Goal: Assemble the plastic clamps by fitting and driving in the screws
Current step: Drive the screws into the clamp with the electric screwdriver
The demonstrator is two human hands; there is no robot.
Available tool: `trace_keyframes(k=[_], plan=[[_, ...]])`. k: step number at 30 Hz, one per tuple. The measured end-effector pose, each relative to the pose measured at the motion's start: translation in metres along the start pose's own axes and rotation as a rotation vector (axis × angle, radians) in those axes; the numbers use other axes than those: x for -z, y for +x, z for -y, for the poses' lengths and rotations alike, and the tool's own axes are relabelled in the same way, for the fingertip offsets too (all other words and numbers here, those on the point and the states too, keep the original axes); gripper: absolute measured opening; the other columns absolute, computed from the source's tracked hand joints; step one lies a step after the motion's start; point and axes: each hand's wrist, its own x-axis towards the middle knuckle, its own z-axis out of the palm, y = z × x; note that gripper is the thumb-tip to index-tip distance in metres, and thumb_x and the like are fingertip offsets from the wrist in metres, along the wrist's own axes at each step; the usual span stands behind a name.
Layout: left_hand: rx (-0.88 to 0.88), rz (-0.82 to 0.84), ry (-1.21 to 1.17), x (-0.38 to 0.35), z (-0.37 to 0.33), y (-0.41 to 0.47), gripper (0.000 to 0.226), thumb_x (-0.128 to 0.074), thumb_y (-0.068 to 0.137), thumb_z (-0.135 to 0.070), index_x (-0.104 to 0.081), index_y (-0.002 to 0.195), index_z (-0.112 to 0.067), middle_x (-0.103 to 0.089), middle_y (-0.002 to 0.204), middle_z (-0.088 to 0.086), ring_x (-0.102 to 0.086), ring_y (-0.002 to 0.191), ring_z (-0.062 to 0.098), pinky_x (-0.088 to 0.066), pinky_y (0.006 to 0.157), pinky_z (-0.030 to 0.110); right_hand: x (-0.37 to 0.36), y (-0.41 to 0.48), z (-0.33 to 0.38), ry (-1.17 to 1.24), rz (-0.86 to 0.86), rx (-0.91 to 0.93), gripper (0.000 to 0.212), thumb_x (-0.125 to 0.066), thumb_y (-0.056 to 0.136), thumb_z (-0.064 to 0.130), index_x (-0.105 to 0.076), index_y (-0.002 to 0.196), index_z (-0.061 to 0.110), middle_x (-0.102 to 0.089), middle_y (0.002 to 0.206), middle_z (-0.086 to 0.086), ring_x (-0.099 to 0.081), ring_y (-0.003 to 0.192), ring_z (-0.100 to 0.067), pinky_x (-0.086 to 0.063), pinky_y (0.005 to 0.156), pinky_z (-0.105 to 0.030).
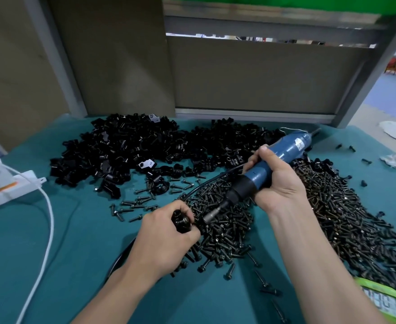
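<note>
Clamp in hand: one black plastic clamp [181,221], held just above the near edge of the screw heap [227,232], low over the teal surface [80,242].
Left hand: my left hand [166,237] is curled round the clamp, thumb and fingertips pinching its body. Whether a screw is already seated in it, I cannot tell.
Right hand: my right hand [276,183] is wrapped round the blue electric screwdriver [285,153] at its lower barrel, with the thumb lying along the top.
Driver tip: the metal nose slants down-left and ends just beside the clamp, apparently not yet engaged.
Clamp feel (judged): light, stiff moulded plastic with a smooth, somewhat slick skin. Not fragile, though it may twist in the fingers under torque.
Where to hold: by the curved band, pinched across both faces, so the screw hole is clear and squared to the bit.
Screws (judged): small, hard and dark, prone to rolling, best picked up by the shank just under the head.
Driver feel (judged): the heaviest item here and nose-heavy. Its black cord [206,181] trails over the screws and could drag some.
Stock: the loose clamp heap [122,148] lies at the far side, well apart from my hands.
Risk: the bit could skid off the screw head onto my fingertips.
</note>
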Motion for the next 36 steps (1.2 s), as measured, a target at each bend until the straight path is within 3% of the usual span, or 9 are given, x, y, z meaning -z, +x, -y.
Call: trace_keyframes(k=[5, 9, 15, 25, 30, 36], plan=[[-0.002, 0.008, 0.023, -0.001, -0.001, -0.001, 0.028, -0.081, 0.081, -0.018, -0.062, 0.082, -0.039, -0.067, 0.067, -0.020, -0.046, 0.038, 0.004, -0.043, 0.037, 0.023, 0.001, 0.001, 0.001, -0.054, -0.079, 0.015, 0.018, -0.074, 0.089, 0.004, -0.057, 0.091, 0.013, -0.060, 0.066, -0.001, -0.055, 0.052, -0.011, -0.051, 0.050, -0.022], [-0.011, 0.016, 0.047, -0.003, -0.002, -0.003, 0.027, -0.080, 0.081, -0.019, -0.061, 0.080, -0.039, -0.067, 0.065, -0.013, -0.048, 0.037, 0.005, -0.047, 0.036, 0.028, -0.001, -0.002, 0.003, -0.012, -0.085, 0.024, 0.019, -0.071, 0.092, 0.006, -0.055, 0.087, 0.014, -0.057, 0.068, 0.002, -0.052, 0.052, -0.010, -0.049, 0.052, -0.022], [0.022, 0.047, 0.100, -0.008, -0.004, -0.005, 0.027, -0.071, 0.089, -0.024, -0.055, 0.084, -0.046, -0.063, 0.069, -0.034, -0.050, 0.036, 0.003, -0.036, 0.036, 0.016, -0.007, -0.006, -0.007, 0.003, -0.086, 0.083, 0.019, -0.068, 0.093, 0.004, -0.055, 0.091, 0.016, -0.056, 0.067, 0.003, -0.052, 0.050, -0.010, -0.050, 0.052, -0.021], [0.098, -0.062, 0.042, -0.011, -0.005, -0.002, 0.019, -0.072, 0.089, -0.024, -0.058, 0.084, -0.037, -0.056, 0.044, -0.011, -0.043, 0.032, 0.005, -0.033, 0.033, 0.019, -0.009, -0.009, -0.019, 0.031, -0.023, 0.137, 0.021, -0.067, 0.093, -0.001, -0.061, 0.089, 0.019, -0.058, 0.070, 0.002, -0.054, 0.054, -0.011, -0.052, 0.058, -0.025], [0.111, -0.101, 0.083, -0.010, -0.005, -0.001, 0.018, -0.073, 0.088, -0.023, -0.057, 0.082, -0.028, -0.060, 0.056, -0.004, -0.045, 0.035, 0.006, -0.035, 0.034, 0.020, -0.011, -0.011, -0.025, 0.052, 0.055, 0.150, 0.027, -0.063, 0.093, -0.004, -0.061, 0.088, 0.022, -0.058, 0.069, 0.003, -0.055, 0.053, -0.012, -0.053, 0.057, -0.024], [0.130, -0.100, 0.078, -0.010, -0.006, 0.000, 0.018, -0.072, 0.087, -0.018, -0.056, 0.080, -0.023, -0.061, 0.057, -0.001, -0.044, 0.033, 0.007, -0.032, 0.034, 0.019, -0.010, -0.013, -0.026, 0.039, 0.126, 0.174, 0.028, -0.061, 0.092, -0.005, -0.060, 0.090, 0.022, -0.058, 0.068, 0.003, -0.054, 0.054, -0.012, -0.053, 0.060, -0.025]])
